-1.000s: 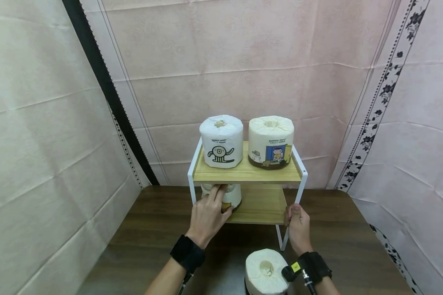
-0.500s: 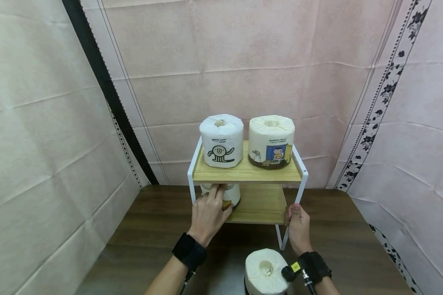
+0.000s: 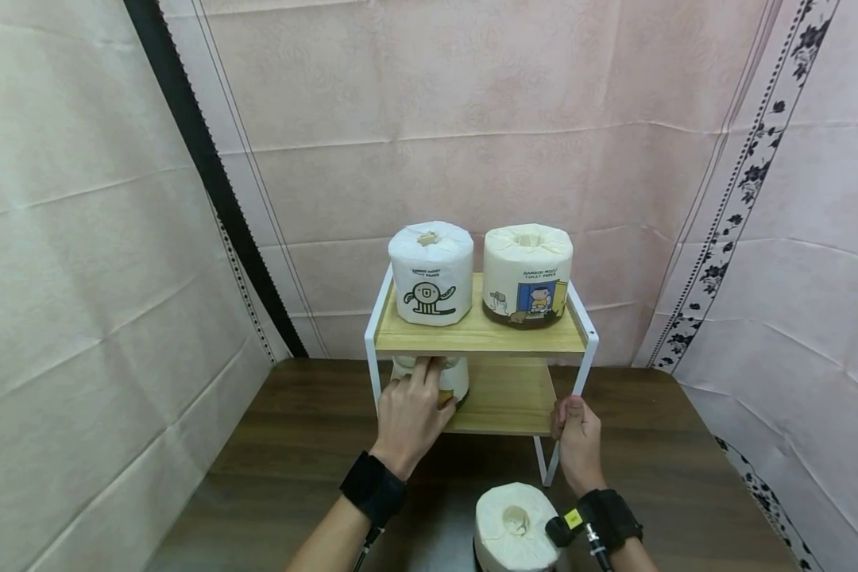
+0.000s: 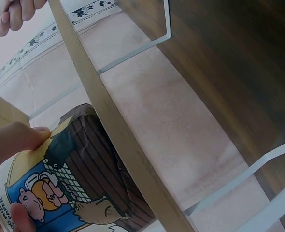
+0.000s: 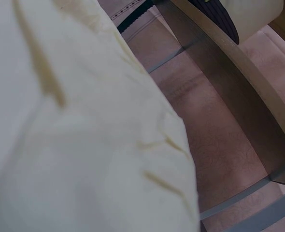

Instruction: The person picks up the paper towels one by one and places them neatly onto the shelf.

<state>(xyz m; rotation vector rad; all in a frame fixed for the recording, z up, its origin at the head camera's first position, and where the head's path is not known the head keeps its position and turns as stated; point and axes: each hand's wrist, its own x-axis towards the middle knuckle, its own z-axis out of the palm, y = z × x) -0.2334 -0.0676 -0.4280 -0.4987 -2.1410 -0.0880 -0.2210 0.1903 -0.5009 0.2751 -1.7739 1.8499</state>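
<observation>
Toilet roll [image 4: 77,169] is at the left end of the lower shelf [image 3: 511,393], standing upright: brown band at the bottom, next to the board, core axis taken as vertical from the way the print and band run. Upper part is tucked beneath the upper shelf [image 3: 479,342], so its top is hidden in the head view.

Left hand [image 3: 411,417] is the nearer one and is in contact. Fingers lie over the roll's front, thumb on its right side; left wrist view shows thumb and a fingertip pressing the printed wrapper, so I read it as gripping the roll. From the palm, the roll lies forward and slightly right — the hand comes in from the open front, across the upright axis.

Right hand [image 3: 579,438] is well apart from that roll, at the opposite end of the same shelf. Fingers are curled round the white right leg [image 3: 585,365], about level with the lower board; it seems to brace the rack. Judgement: any shift of the roll rests with the left hand, and room for sideways travel lies rightward, the left leg being close by.

Also noted: front roll [image 3: 508,548] upright on the table [image 3: 293,445], just beside the right wrist — whether touching, cannot tell. Two more, left top roll [image 3: 430,278] and right top roll [image 3: 525,278], stand side by side on the upper shelf.
</observation>
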